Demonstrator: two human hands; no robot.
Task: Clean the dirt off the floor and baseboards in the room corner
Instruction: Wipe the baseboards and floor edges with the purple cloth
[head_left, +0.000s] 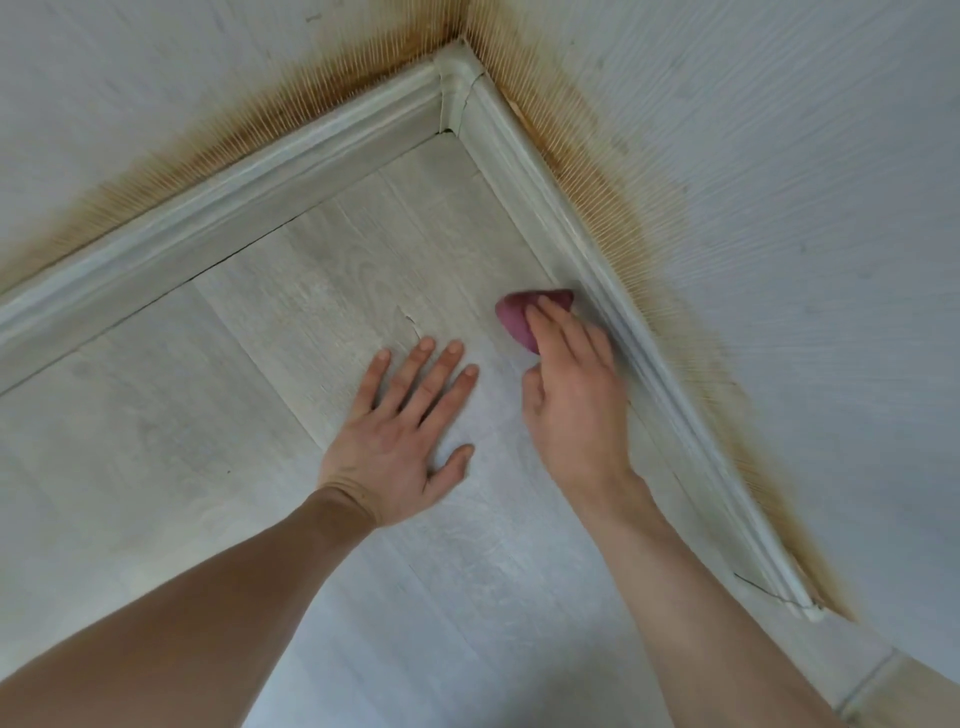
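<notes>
Reaching in from the bottom edge, two bare forearms stretch over a pale grey wood-grain floor (291, 291) toward a room corner. No writing or brand shows anywhere. The left hand (402, 441) lies flat on the floor, palm down, fingers straight and spread, holding nothing. Just to its right, apart from it, the right hand (571, 384) presses a small pink cloth (514, 317) onto the floor, fingers laid over the top of it; the cloth sticks out beyond the fingertips. The cloth and the outer edge of this hand sit right against the foot of the right baseboard (613, 291), and the hand is slightly blurred. Beyond the hands, the left baseboard (218, 208) and the right one meet at a corner cap (457, 88). Above both baseboards, brown-orange staining (291, 98) streaks the white textured walls (779, 156), darkest in the corner itself.
</notes>
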